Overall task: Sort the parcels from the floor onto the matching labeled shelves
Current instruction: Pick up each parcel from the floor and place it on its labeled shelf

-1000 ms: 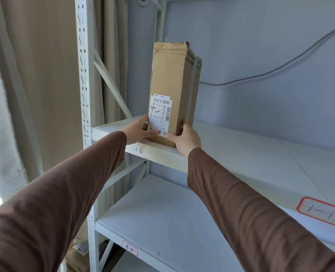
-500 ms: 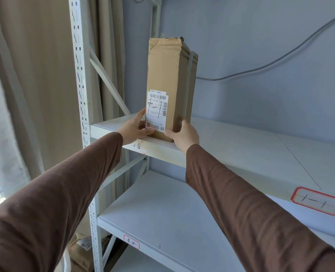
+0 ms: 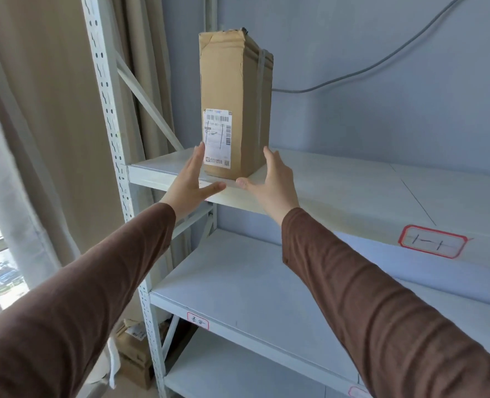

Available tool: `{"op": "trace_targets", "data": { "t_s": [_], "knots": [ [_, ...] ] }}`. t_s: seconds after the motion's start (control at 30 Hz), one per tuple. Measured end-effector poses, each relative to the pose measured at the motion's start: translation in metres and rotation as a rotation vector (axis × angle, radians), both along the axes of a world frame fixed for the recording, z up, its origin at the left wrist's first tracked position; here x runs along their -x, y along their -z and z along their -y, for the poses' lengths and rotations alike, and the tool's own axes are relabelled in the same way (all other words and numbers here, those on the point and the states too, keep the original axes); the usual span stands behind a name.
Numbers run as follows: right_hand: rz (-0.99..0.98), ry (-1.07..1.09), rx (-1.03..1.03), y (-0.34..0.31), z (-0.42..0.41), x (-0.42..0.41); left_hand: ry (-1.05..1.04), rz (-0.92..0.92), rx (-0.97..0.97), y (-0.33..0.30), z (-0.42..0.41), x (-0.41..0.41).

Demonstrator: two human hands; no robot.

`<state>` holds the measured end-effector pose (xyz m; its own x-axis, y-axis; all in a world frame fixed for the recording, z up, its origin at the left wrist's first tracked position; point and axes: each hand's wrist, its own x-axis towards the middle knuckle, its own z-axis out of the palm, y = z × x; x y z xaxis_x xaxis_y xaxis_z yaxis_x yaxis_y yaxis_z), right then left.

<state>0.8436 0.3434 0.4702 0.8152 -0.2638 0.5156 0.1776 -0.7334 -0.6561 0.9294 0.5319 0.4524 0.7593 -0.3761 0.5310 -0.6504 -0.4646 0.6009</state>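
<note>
Cardboard parcel (image 3: 235, 110) stands upright — long axis vertical, label forward.

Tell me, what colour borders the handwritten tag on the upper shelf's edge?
Red, around the white handwritten shelf tag; clearest in the head view.

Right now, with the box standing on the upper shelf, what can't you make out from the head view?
- Shipping label on the cardboard box: print too small and soft to read.
- Upper shelf's tag: handwriting unclear; another tag near the left hand is hidden by it.
- Lowest red tag: cut off by the bottom edge.
- Parcels on the floor: mostly hidden behind the rack post.
- The box's back: out of sight.
</note>
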Motion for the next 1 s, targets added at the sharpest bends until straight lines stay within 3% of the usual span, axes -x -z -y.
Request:
{"op": "trace_targets", "data": {
  "t_s": [0.33,0.6,1.0],
  "knots": [
    [0.166,-0.002,0.215,0.063,0.075,0.177,0.025,0.047,-0.017,0.055,0.064,0.157],
    [-0.067,0.041,0.298,0.142,0.150,0.330,0.063,0.004,-0.238,0.135,0.139,0.308],
    [-0.295,0.163,0.266,0.239,0.181,0.526,0.167,-0.087,-0.310,0.208,0.163,0.491]
  ]
}}
